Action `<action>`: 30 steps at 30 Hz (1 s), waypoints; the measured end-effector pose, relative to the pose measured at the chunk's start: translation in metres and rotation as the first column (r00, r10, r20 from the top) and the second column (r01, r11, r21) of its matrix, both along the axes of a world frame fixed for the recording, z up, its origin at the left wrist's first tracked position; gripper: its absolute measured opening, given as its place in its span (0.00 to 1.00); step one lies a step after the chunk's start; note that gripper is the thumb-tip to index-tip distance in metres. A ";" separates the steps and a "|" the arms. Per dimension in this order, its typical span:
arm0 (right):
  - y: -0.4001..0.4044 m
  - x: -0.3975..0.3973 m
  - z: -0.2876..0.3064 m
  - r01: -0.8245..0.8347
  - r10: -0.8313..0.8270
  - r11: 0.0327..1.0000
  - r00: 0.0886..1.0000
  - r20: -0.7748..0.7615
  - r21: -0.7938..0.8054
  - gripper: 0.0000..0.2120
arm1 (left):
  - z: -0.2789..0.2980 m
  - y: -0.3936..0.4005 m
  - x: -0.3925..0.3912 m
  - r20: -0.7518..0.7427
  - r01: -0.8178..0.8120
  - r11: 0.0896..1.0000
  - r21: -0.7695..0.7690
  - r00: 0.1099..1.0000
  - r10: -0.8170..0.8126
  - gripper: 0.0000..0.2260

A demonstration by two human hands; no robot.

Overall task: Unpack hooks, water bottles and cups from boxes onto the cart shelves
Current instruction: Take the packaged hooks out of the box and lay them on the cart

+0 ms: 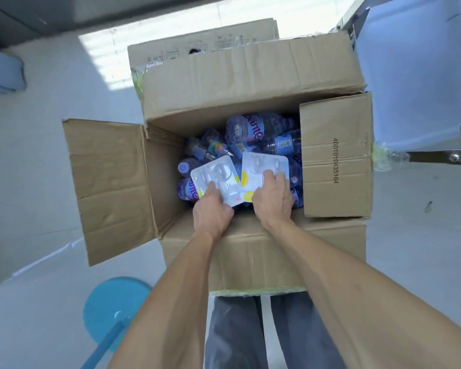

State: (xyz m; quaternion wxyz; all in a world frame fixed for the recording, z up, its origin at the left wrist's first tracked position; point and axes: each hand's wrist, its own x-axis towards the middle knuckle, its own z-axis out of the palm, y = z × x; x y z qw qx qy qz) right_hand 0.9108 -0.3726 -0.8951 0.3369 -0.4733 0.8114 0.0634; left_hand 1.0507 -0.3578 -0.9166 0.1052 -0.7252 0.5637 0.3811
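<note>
Floor (pixel 51 155): pale and smooth, with the box standing on it.
Cardboard box (pixel 250 257): large and brown, open at the top with all four flaps folded outward; a printed number runs along the right flap.
Second box (pixel 197 46): flattened or closed cardboard with printed symbols, just behind the open box.
Trousers (pixel 234 331): grey, the person's legs right against the near wall of the box.
Blue stool (pixel 112 312): round seat, on the floor to the left of the legs.
Water bottles (pixel 261 129): a loose heap of clear bottles with purple labels and caps, filling the bottom of the box.
Left hook pack (pixel 216 177): clear blister card on top of the bottles, tilted.
Right hook pack (pixel 261 169): same kind, just beside the left one.
Left hand (pixel 210 209): inside the box, fingers curled over the near edge of the left hook pack, gripping it.
Right hand (pixel 273 195): inside the box, fingers curled over the near edge of the right hook pack, gripping it.
</note>
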 end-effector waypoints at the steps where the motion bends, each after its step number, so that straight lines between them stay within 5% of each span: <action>1: 0.006 -0.002 -0.002 0.030 -0.031 0.999 0.999 0.037 0.034 0.22 | 0.001 0.000 -0.004 -0.032 -0.123 0.992 -0.021 0.992 0.122 0.08; 6: 0.017 -0.006 -0.009 0.178 -0.173 0.984 0.979 0.106 -0.032 0.18 | -0.003 -0.023 -0.015 -0.068 -0.407 0.913 -0.009 0.912 0.406 0.05; 9: 0.006 -0.004 -0.015 0.364 -0.360 0.932 0.925 0.121 -0.009 0.10 | -0.016 -0.033 -0.013 0.024 -0.512 0.857 0.057 0.859 0.512 0.13; 13: -0.006 -0.001 -0.029 0.425 -0.426 0.904 0.904 0.041 0.035 0.15 | -0.032 -0.036 -0.014 0.145 -0.615 0.782 0.100 0.787 0.600 0.17; 23: 0.000 0.013 -0.014 0.252 -0.245 0.966 0.963 -0.113 0.053 0.12 | -0.008 -0.043 -0.023 0.300 -0.409 0.907 0.095 0.881 0.366 0.10; 30: -0.010 0.007 0.054 0.163 -0.158 0.986 0.982 -0.107 0.034 0.12 | 0.068 -0.049 -0.022 0.352 -0.219 0.974 0.065 0.918 0.183 0.11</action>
